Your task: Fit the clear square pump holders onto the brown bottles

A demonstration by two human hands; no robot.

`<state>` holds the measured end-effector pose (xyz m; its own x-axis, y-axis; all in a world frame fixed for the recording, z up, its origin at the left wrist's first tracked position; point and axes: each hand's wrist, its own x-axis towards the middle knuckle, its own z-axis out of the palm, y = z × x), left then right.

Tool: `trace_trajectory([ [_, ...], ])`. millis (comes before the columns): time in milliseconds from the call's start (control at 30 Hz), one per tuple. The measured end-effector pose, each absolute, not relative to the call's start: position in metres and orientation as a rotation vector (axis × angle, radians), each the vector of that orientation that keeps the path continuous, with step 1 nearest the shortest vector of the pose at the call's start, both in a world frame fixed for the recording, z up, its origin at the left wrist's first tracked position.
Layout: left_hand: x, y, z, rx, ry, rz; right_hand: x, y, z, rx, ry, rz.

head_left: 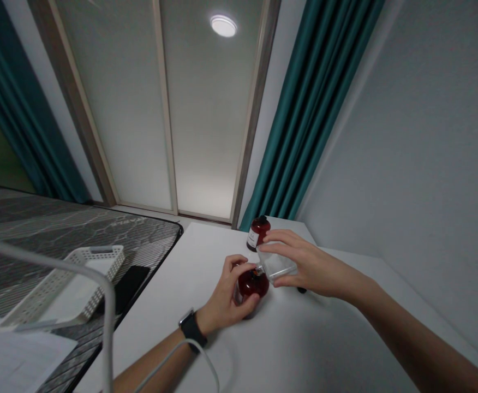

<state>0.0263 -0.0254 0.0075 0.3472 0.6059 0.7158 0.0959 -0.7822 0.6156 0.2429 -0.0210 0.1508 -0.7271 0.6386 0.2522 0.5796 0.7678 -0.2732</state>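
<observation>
Room: a white desk (161,333) is being lit from above, with a teal curtain (315,109) behind.
Left hand (222,292): closed, a dark red bottle (252,284) being gripped round its body.
Right hand (310,265): curled, a clear glass bottle (278,266) being held by its flat sides — neck just at the red bottle's top.
Handling: both are being judged slippery, fragile — flat sides or body are the safest hold.
Nearby: a second red bottle (258,232) is standing just behind.

The white tabletop (304,349) gives free passage in front of both hands and out to the right, as far as the pale wall (406,164). Behind the hands, a labelled dark red bottle (255,234) stands just beyond the transparent square glass bottle (278,266) in the right hand (312,265). Leftward, past the round dark red bottle (252,284) under the left hand (226,292), a curved white lamp arm (108,311) and a white perforated plastic basket (63,289) obstruct the way.
</observation>
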Motion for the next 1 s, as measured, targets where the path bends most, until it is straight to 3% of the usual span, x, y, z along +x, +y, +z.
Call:
trace_trajectory([
  [1000, 0.0265, -0.0257, 0.0076, 2.145, 0.607, 1.462, 0.2377, -0.0246, 0.1569, -0.963, -2.651, 0.244],
])
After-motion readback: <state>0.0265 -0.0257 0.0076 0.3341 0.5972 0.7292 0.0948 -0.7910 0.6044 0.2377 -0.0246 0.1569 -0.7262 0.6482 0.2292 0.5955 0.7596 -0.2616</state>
